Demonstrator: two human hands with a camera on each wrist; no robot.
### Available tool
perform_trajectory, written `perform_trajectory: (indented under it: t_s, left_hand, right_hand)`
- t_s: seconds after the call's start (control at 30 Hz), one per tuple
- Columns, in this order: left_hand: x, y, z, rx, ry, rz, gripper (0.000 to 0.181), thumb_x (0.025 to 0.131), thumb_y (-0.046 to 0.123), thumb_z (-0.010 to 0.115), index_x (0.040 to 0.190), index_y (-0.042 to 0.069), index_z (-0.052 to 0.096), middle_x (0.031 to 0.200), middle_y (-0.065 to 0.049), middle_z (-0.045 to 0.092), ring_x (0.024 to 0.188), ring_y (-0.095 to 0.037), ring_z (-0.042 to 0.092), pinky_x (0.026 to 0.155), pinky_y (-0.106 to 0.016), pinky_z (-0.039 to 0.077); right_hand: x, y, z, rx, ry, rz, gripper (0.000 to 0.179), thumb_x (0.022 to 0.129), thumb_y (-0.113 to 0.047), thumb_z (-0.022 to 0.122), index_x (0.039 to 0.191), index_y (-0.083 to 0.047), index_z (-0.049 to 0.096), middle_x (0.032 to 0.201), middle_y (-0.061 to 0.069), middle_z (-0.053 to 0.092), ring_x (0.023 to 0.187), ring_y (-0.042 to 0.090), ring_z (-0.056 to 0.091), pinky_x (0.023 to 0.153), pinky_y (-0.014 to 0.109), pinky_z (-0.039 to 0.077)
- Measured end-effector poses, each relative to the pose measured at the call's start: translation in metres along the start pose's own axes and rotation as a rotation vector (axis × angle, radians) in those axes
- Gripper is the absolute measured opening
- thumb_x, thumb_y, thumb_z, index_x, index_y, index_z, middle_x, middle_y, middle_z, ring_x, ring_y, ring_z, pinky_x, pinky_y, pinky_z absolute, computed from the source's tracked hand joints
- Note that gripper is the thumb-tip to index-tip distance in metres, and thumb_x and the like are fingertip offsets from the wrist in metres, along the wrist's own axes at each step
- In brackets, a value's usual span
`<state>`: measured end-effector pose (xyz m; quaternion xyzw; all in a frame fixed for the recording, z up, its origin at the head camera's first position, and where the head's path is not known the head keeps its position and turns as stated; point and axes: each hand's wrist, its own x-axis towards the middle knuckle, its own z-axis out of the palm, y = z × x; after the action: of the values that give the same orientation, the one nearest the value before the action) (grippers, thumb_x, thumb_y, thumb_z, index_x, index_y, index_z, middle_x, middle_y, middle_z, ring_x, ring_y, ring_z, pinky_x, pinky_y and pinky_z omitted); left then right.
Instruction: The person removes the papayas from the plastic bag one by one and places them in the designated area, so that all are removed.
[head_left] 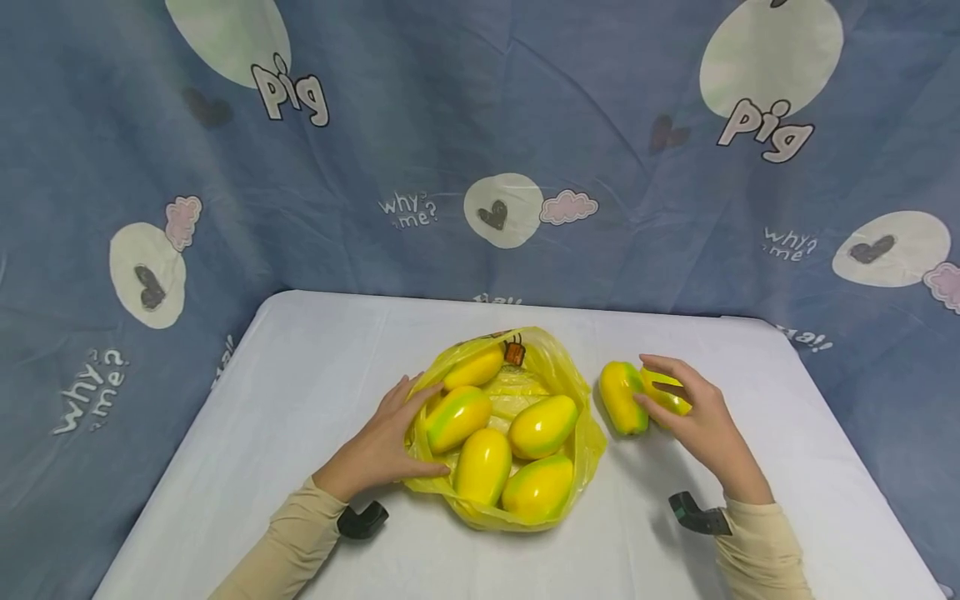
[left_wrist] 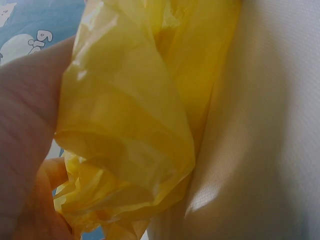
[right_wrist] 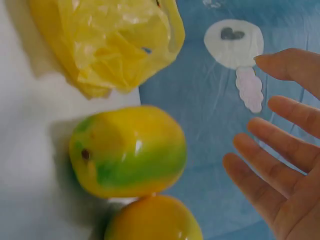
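A yellow plastic bag stands with its mouth wide, holding several yellow-green mangoes. My left hand holds its left rim, thumb and index finger reaching over the edge. Thin crumpled plastic covers part of that hand in the left wrist view. Right of the bag, two mangoes lie side by side: a nearer-to-bag mango and an outer mango partly hidden by my right hand. That hand hovers there with spread fingers, and the right wrist view shows it apart from both mangoes.
A white cloth covers the table. Blue printed fabric hangs behind and at the sides. Black curved pieces sit at both wrists, below the beige sleeves.
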<state>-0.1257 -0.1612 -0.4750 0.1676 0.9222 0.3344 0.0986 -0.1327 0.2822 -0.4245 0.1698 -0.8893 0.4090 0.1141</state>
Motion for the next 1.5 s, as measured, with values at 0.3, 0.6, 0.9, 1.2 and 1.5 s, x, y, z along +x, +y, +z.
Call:
perform_trajectory:
  t_s: [0.3,0.6,0.9,1.2,1.5]
  left_hand:
    - [0.000,0.000,0.001,0.004,-0.001,0.002,0.116,0.068,0.064,0.089,0.163,0.031,0.031,0.175,-0.010,0.013,0.161,-0.042,0.006,0.116,-0.076,0.029]
    - [-0.001,0.002,-0.001,-0.002,0.002,0.004,0.115,0.069,0.062,0.090,0.163,0.030,0.031,0.174,-0.012,0.014,0.161,-0.041,0.006,0.116,-0.075,0.030]
    - [-0.001,-0.001,0.000,0.000,0.003,0.006,0.115,0.069,0.062,0.089,0.162,0.031,0.031,0.174,-0.012,0.014,0.162,-0.040,0.006,0.117,-0.074,0.031]
    - [0.000,0.001,0.000,0.009,-0.001,0.002,0.115,0.068,0.062,0.090,0.162,0.030,0.032,0.174,-0.012,0.013,0.161,-0.041,0.007,0.116,-0.074,0.031]
    - [-0.001,0.000,0.000,0.005,-0.001,0.000,0.115,0.068,0.063,0.089,0.162,0.030,0.032,0.174,-0.011,0.013,0.161,-0.041,0.007,0.116,-0.074,0.032]
  right_hand:
    - [0.009,-0.019,0.015,-0.042,-0.093,-0.076,0.052,0.089,-0.007,0.080,0.138,-0.014,0.063,0.131,0.009,0.069,0.120,0.018,0.065,0.098,0.036,0.059]
    - [0.022,-0.050,0.032,-0.065,-0.275,-0.095,0.029,0.093,-0.013,0.077,0.121,-0.009,0.070,0.098,-0.004,0.073,0.093,0.012,0.071,0.086,0.043,0.063]
    - [0.036,-0.065,0.044,-0.274,-0.447,-0.112,0.021,0.098,-0.032,0.072,0.113,-0.016,0.071,0.092,-0.008,0.076,0.085,0.010,0.069,0.076,0.030,0.058]
    - [0.049,-0.071,0.049,-0.351,-0.545,-0.058,0.030,0.095,-0.034,0.074,0.117,-0.014,0.071,0.090,-0.003,0.079,0.081,0.010,0.072,0.074,0.031,0.058]
    - [0.057,-0.074,0.054,-0.423,-0.558,-0.069,0.036,0.095,-0.034,0.074,0.121,-0.009,0.069,0.083,-0.003,0.078,0.072,0.009,0.069,0.069,0.031,0.056]
